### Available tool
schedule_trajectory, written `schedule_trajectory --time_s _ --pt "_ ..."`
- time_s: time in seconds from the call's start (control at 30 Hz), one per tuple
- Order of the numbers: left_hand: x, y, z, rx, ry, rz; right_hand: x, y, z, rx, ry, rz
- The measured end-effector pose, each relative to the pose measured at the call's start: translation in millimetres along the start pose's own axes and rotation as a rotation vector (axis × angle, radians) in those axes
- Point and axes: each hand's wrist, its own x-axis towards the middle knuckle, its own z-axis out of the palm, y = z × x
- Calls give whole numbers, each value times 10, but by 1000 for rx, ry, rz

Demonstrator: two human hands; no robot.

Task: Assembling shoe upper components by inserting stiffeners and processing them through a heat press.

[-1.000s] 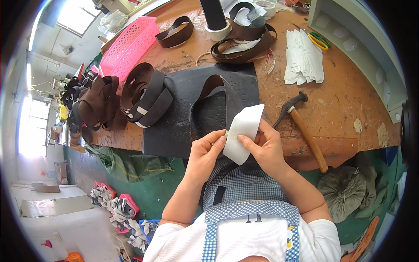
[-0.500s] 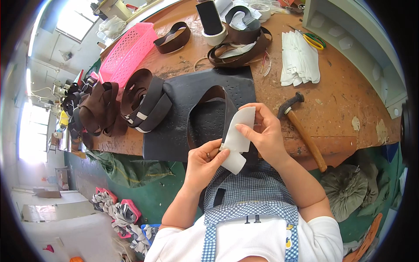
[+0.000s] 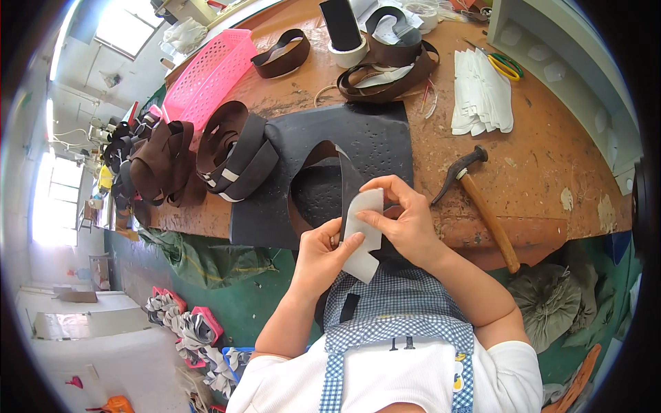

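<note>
So the white shaped piece (image 3: 363, 234) is held right at the near edge of the counter (image 3: 551, 158), just above the person's checked apron (image 3: 392, 316), and both hands are on it. The left hand (image 3: 322, 251) has its fingers pinched on the lower part, thumb pressing the face, while the right hand (image 3: 406, 224) grips the upper edge from the other side. Looks like it's being lined up against the brown strap loop (image 3: 323, 186), which curls up off the dark grey mat (image 3: 330, 138) right behind it, so holding it up close probably just makes the edges easier to see.

The hammer (image 3: 482, 199) lies just beside the right hand, handle pointing toward the person, easy to grab. Further out there's a stack of more white pieces (image 3: 482, 96) with yellow-handled scissors (image 3: 506, 65) next to it. On the left sit rolled brown straps (image 3: 234, 148) and a pink basket (image 3: 210, 72), with more strap loops (image 3: 385, 58) at the far side.
</note>
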Motion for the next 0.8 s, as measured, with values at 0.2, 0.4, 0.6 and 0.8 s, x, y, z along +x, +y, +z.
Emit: schedule_trajectory --time_s 0.2,0.4,0.6,0.8 --pt "-10 -21 -31 -78 6 -30 128 45 -111 77 -21 53" --pt "8 -49 -99 -137 -34 -35 220 126 -71 108 -28 70" --pt "-4 -54 -152 -160 -59 -27 232 173 -9 35 -10 40" --pt "-90 -54 -88 -241 -65 2 245 273 -78 -74 186 15"
